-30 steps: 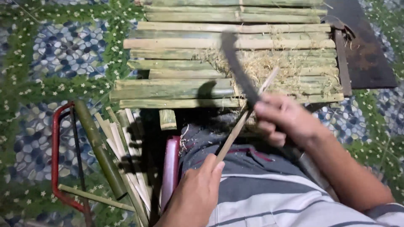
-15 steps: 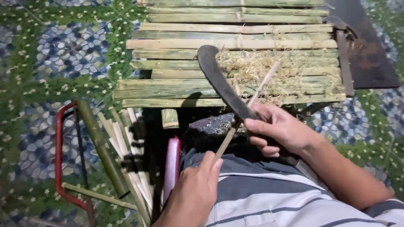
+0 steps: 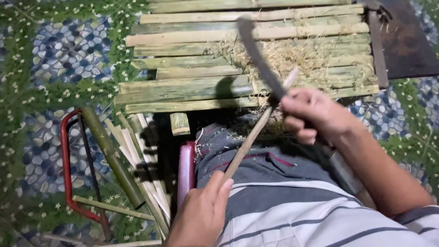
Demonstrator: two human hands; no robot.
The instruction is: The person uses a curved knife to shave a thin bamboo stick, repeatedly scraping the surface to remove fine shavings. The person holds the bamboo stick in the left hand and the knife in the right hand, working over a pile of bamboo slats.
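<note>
Both hands work: left hand (image 3: pixel 201 217) steadies bamboo stick (image 3: pixel 254 132); right hand (image 3: pixel 315 114) swings curved knife (image 3: pixel 258 57).

You have a thin, pale bamboo stick (image 3: pixel 256 132) running at a slant from your left hand (image 3: pixel 201 215) up and away over your lap. A curved, dark-bladed knife (image 3: pixel 258 59) sits in your right hand (image 3: pixel 315 114), its blade rising up-left over the bamboo slats. The blade meets the stick near its far end, just beside your right fingers; motion blur hides whether the edge actually bites in.
</note>
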